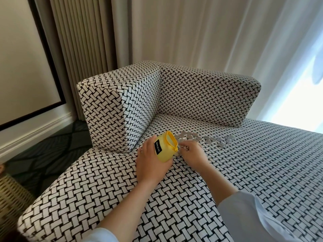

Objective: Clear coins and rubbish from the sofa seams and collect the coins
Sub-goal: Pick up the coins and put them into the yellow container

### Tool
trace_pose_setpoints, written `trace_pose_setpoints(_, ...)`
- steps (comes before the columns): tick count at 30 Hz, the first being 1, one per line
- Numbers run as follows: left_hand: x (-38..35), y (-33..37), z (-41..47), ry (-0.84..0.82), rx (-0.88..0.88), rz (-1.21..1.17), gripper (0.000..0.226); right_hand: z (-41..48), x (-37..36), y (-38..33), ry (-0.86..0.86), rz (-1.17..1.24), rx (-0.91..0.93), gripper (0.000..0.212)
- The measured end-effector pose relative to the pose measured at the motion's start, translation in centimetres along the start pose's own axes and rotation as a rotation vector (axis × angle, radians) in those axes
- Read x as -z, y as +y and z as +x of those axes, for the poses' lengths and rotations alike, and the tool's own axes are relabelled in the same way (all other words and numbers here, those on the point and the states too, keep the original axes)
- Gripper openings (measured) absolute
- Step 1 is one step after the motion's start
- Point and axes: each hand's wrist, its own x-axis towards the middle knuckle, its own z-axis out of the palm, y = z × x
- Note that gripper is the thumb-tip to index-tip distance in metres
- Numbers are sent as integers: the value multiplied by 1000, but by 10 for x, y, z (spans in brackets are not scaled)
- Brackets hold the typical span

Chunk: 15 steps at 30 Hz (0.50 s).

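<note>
My left hand grips a yellow plastic jar with a black label, tilted so its open mouth faces right, low over the sofa seat. My right hand is right beside the jar's mouth, fingers curled round a few silver coins at its rim. Several more silver coins lie spread on the seat behind the hands, in a loose row running right toward the backrest.
The sofa is covered in black-and-white woven-pattern fabric, with an armrest at left and a low backrest behind. Beige curtains hang behind. A wicker basket stands on the dark carpet at lower left.
</note>
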Motion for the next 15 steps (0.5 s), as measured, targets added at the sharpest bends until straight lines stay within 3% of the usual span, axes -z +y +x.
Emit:
trace_pose_setpoints(5, -2, -1, 2, -5, 16, 10, 89, -6, -9, 2, -33, -203, 30, 51)
trace_pose_setpoints(11, -1, -2, 1, 13, 10, -13, 86, -14, -9, -1, 9, -207, 120, 24)
trace_pose_setpoints(15, 0, -1, -1, 34, 4, -26, 85, -18, -5, -10, 50, -273, 192, 23)
